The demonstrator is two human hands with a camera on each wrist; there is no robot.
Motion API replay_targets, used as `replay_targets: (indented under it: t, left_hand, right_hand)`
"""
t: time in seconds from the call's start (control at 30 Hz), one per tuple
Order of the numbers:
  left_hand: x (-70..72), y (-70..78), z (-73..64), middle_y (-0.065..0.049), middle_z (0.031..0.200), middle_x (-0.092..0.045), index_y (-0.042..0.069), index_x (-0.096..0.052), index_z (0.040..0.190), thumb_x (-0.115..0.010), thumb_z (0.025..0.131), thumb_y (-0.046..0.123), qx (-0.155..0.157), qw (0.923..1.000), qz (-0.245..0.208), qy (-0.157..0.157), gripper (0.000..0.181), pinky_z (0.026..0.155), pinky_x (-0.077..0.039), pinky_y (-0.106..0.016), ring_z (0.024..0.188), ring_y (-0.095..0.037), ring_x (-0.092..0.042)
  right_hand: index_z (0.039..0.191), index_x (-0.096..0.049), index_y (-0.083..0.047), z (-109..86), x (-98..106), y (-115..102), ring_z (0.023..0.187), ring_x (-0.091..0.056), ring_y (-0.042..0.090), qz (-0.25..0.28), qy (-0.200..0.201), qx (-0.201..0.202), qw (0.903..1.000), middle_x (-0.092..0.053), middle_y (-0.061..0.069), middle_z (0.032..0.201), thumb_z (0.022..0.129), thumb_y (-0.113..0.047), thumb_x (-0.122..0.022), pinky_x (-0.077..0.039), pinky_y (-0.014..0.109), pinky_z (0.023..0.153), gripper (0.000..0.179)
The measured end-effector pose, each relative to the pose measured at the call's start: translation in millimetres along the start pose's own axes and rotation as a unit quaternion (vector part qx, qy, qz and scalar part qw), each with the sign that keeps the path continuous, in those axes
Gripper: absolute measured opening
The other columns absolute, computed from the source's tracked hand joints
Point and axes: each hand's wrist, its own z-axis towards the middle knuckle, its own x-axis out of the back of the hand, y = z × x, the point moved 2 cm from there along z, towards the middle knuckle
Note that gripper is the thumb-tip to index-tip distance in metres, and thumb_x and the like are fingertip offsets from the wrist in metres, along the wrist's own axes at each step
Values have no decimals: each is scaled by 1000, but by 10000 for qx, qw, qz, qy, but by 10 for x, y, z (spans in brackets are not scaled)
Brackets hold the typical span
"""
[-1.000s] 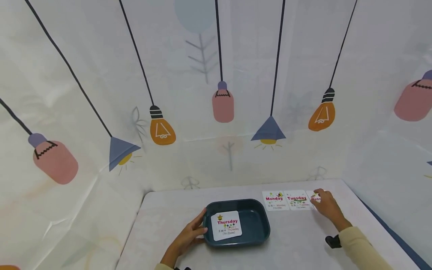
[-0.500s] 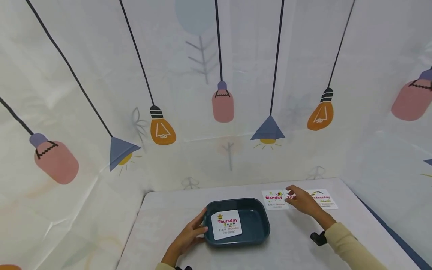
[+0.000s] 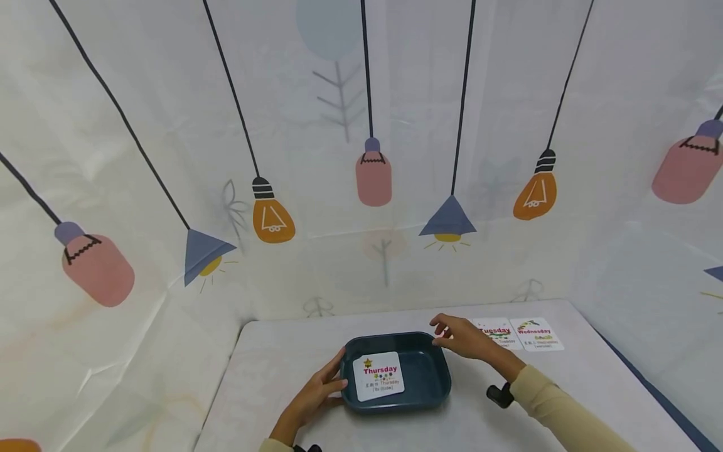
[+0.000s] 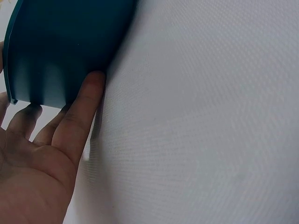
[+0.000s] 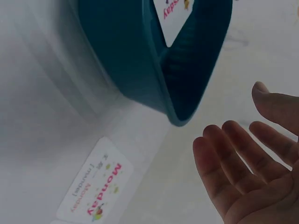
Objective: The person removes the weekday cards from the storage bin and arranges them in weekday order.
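A dark teal rectangular tray (image 3: 426, 376) stands on the table, with a white "Thursday" card (image 3: 377, 376) lying in its left half. My left hand (image 3: 316, 392) holds the tray's left side, thumb at the rim. In the left wrist view, its fingers (image 4: 77, 116) press against the outer wall. Over the tray's far right corner hovers my right hand (image 3: 465, 339), empty, fingers loosely bent; the right wrist view shows its palm bare. A "Monday" card (image 5: 96, 186) lies beside the tray, hidden behind that hand in the head view. "Tuesday" (image 3: 497, 333) and "Wednesday" (image 3: 536, 334) cards follow it rightward.
The white table (image 3: 480, 414) runs back to a cloth wall (image 3: 322, 270) printed with hanging lamps. Its right edge borders a blue strip (image 3: 649, 380). Small black wrist devices (image 3: 499, 395) sit by the sleeves.
My right hand has moved left from the Wednesday card, past Tuesday and Monday, to the tray's right corner. The cards stay in their row. My left hand and the tray have stayed put.
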Motion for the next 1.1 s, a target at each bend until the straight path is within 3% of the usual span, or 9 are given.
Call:
replay_targets:
  t: [0.3,0.5,0.63,0.83,1.1]
  left_hand:
    - [15,-15,-18,-19,167,-3,27,-21,161,-63,96,16,40,10000,12,70,77,100,-49,-60,149,-55,-9]
    - [12,9,-9,-19,168,-3,27,-20,161,-62,97,16,-12,10000,22,60,77,101,-49,-60,149,-54,-11]
    - [12,11,-1,-19,167,-3,27,-20,161,-61,97,15,-36,10000,36,16,76,101,-49,-60,149,-54,-10]
    - [-5,35,2,-19,168,-2,27,-19,161,-59,98,14,-106,9999,-19,-68,76,101,-49,-59,150,-53,-9]
    - [-29,54,-7,-20,167,-3,25,-18,161,-59,98,14,-115,9999,29,-60,76,101,-49,-61,149,-53,-9]
  right_hand:
    - [118,-63,-3,250,-207,-217,98,-68,28,-212,-594,635,9960,-71,16,110,91,-18,-73,-58,46,84,32]
    - [120,-64,0,454,-398,-258,105,-67,31,-229,-910,697,9932,-69,16,116,89,-19,-75,-57,48,91,38]
    - [121,-64,-2,540,-518,-304,106,-65,28,-506,-1120,768,9894,-69,13,118,88,-23,-76,-56,46,94,41]
    - [123,-64,-4,632,-637,-387,109,-64,24,-791,-1365,794,9843,-68,9,119,88,-22,-76,-54,44,97,41]
    - [121,-64,-2,666,-780,-481,108,-64,29,-856,-1650,745,9797,-67,13,118,86,-19,-78,-54,44,96,41]
